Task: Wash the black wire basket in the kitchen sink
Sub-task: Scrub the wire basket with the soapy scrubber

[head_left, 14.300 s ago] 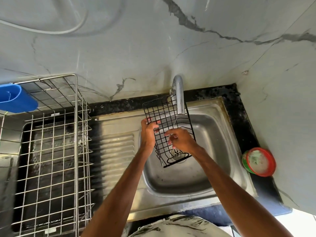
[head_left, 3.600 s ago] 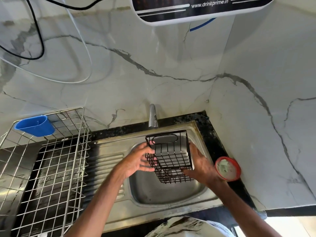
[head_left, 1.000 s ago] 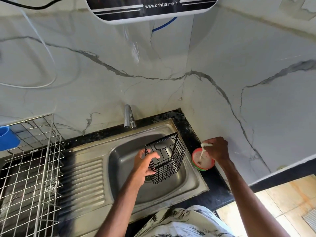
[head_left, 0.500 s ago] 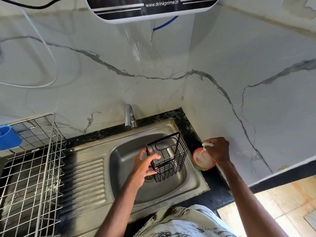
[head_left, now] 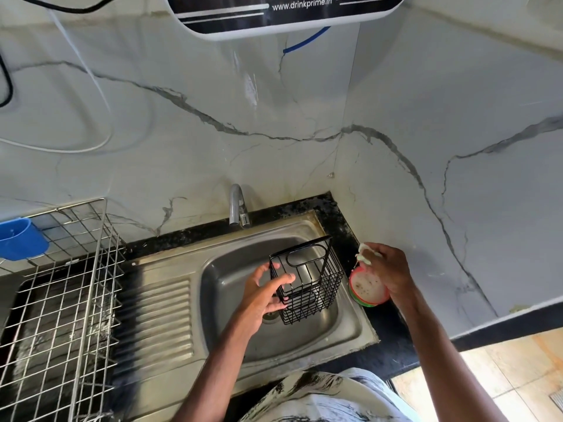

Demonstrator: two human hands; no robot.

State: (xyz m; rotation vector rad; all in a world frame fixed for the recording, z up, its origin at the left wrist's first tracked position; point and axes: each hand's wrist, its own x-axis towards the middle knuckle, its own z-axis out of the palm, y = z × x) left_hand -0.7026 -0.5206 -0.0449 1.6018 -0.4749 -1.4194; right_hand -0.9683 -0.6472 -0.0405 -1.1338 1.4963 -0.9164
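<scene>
Head view: the only view.
Change, hands: 3.6 s ago both hands held the black wire basket (head_left: 307, 287); now only the left hand (head_left: 265, 295) holds it, and the right hand (head_left: 390, 269) is over at the soap tub (head_left: 367, 289).
Change, last half second: almost nothing; the basket and both hands are nearly at the same places.
Count: two hands, one basket, one sink (head_left: 231, 278) with one basin, one tap (head_left: 237, 208), one soap tub, one steel dish rack (head_left: 61, 300), one blue holder (head_left: 21, 239) hung on the rack.
Basket, place: held over the right half of the basin, its bottom above the drain, below and to the right of the tap.
Basket, direction: the open mouth faces up toward the camera; the taller back panel with the oval loop is on the far side, toward the wall. The long axis is nearly upright and leans a little.
Left hand, grip: fingers and thumb are curled round the wires of the left wall, near the rim.
Right hand, grip: the fingertips pinch a small white soapy lump (head_left: 364, 254) just above the far edge of the tub; what the lump is I cannot tell.
Soap tub: red rim, pale paste inside; it stands on the black counter (head_left: 393, 357), just beside the right edge of the sink.
Above: a water purifier (head_left: 286, 13) on the marble wall.
</scene>
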